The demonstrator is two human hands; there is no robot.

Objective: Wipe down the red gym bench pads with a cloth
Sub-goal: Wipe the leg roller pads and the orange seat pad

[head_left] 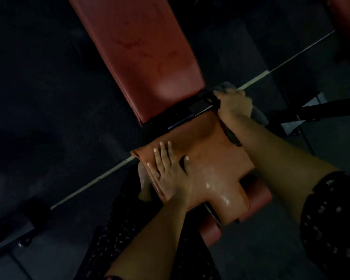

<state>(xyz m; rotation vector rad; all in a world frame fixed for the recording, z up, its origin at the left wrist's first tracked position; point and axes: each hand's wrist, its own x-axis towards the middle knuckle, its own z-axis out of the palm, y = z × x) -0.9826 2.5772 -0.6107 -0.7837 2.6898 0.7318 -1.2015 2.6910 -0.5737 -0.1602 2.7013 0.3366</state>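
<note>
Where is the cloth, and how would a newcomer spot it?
Start at the long red back pad and follow it down to the black frame before the seat pad. At that frame's right end the right hand grips the cloth. It is the only grey, crumpled thing among red and black.

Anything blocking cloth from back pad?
Nothing visible. The right hand grips the cloth at the corner of the seat pad; only the black frame gap separates it from the back pad. The left hand rests on the seat pad.
</note>
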